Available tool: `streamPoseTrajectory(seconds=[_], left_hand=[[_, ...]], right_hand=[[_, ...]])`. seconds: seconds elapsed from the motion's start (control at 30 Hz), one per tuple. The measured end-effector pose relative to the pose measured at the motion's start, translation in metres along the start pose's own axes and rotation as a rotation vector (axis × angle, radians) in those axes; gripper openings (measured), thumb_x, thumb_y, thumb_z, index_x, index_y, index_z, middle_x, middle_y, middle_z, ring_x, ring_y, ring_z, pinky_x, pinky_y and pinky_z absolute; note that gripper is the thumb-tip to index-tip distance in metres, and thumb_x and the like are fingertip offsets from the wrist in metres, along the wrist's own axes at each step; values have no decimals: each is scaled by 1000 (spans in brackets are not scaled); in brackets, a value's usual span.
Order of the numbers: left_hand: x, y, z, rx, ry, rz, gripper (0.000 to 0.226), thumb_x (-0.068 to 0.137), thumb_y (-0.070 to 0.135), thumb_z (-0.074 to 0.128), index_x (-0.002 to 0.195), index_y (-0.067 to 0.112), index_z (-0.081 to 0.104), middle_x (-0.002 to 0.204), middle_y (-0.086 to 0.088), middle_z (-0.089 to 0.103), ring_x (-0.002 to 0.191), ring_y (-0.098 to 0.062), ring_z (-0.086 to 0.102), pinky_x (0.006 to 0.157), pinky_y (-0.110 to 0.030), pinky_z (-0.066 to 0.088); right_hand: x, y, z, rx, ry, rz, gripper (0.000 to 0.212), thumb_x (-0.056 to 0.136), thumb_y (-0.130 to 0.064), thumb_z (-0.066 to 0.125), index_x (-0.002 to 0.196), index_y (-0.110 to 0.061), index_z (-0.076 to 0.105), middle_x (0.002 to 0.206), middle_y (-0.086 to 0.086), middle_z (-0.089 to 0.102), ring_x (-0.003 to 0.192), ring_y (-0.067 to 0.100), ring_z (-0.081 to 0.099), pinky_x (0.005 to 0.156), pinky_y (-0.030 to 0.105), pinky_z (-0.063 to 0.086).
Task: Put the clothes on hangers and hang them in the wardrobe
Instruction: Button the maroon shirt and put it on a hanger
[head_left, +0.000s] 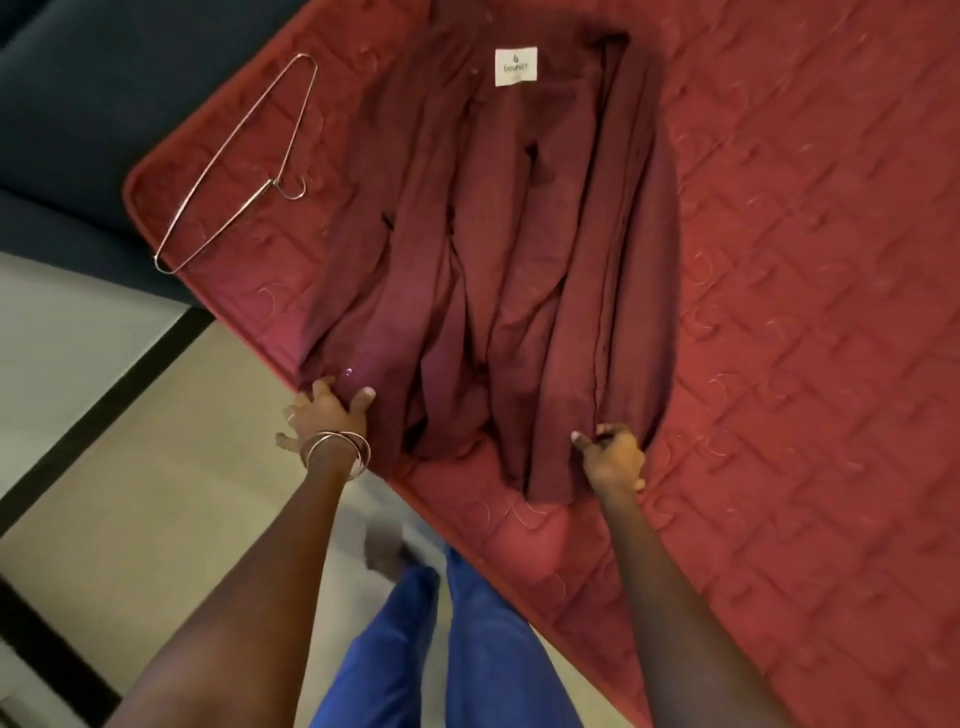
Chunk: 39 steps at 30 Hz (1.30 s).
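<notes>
Gripping maroon shirt (498, 260) hem, both hands

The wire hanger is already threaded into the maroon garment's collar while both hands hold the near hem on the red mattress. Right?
Not quite. In the head view the wire hanger lies on the red mattress beside the maroon garment, apart from it. The left hand and right hand do grip its near hem.

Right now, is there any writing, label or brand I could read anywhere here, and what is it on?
White label inside the collar of the maroon garment: a small logo and one short word, too blurred to read.
No other text shows on the wire hanger or the red quilted mattress.
</notes>
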<state>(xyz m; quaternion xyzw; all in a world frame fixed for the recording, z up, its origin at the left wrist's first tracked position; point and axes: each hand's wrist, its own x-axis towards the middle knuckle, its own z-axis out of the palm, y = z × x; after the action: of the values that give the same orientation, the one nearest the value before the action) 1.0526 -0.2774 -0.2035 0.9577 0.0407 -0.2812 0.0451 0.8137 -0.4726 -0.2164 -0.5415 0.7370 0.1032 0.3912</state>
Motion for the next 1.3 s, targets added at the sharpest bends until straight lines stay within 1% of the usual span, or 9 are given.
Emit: streamPoseTrajectory(seconds=[0.2, 0.37, 0.47, 0.57, 0.63, 0.77, 0.9, 1.1, 1.3], left_hand=[[-9, 4, -22, 15, 209, 39, 29, 87, 39, 61, 110, 21, 67, 97, -15, 68, 114, -31, 49, 106, -55, 17], [-53, 19, -11, 96, 639, 931, 26, 83, 33, 54, 88, 17, 74, 64, -6, 67, 55, -26, 61, 70, -34, 40], [-104, 33, 14, 512, 313, 1184, 30, 78, 37, 57, 99, 25, 75, 76, 4, 69, 71, -22, 64, 76, -41, 47], [-133, 33, 42, 814, -366, 911, 35, 88, 35, 53, 121, 28, 62, 121, -2, 61, 116, -30, 51, 105, -53, 24], [-132, 34, 47, 733, -500, 737, 37, 89, 41, 49, 122, 27, 59, 126, -4, 58, 119, -31, 51, 103, -48, 27], [-114, 38, 48, 313, -370, 684, 26, 94, 33, 48, 111, 24, 65, 117, -6, 62, 106, -33, 60, 85, -38, 46], [-91, 64, 53, -82, -234, 544, 27, 92, 17, 54, 115, 18, 68, 114, -12, 65, 105, -34, 59, 86, -38, 43], [-61, 94, 73, -92, -174, 322, 32, 88, 26, 63, 120, 23, 64, 115, -8, 66, 109, -32, 59, 90, -39, 46], [-59, 99, 83, -183, -146, 237, 17, 84, 33, 67, 98, 26, 72, 101, -10, 69, 97, -35, 64, 83, -39, 52]], right_hand=[[0, 0, -14, 182, -13, -148, 20, 78, -12, 76, 81, -15, 56, 81, 4, 57, 79, 19, 52, 72, 25, 37], [-28, -5, -20, 357, -35, -580, 40, 77, 5, 71, 72, -23, 44, 71, -9, 44, 64, 2, 42, 66, 17, 37], [-39, 7, -11, 220, -99, -650, 34, 77, -6, 77, 92, -17, 49, 77, -7, 53, 62, 11, 46, 64, 24, 42], [-40, 25, -4, 57, -119, -351, 60, 74, -25, 82, 118, -14, 44, 71, -4, 55, 71, 20, 53, 70, 32, 42], [-35, 34, -5, 119, -68, -252, 69, 73, -29, 83, 126, -9, 44, 70, -4, 60, 76, 20, 60, 75, 31, 44], [-19, 31, -4, 138, -17, -269, 42, 77, -28, 80, 110, -6, 63, 81, 3, 65, 77, 27, 65, 80, 36, 51], [5, 5, 0, 189, -19, -240, 38, 79, -24, 78, 108, -3, 67, 89, 12, 68, 80, 20, 61, 84, 29, 48], [18, -13, 8, -197, 126, -269, 51, 73, -44, 79, 115, -20, 64, 118, 11, 55, 117, 32, 48, 93, 45, 43], [14, 1, 15, -236, 182, -378, 29, 84, -25, 66, 110, -12, 67, 109, 13, 64, 104, 35, 59, 87, 44, 47]])
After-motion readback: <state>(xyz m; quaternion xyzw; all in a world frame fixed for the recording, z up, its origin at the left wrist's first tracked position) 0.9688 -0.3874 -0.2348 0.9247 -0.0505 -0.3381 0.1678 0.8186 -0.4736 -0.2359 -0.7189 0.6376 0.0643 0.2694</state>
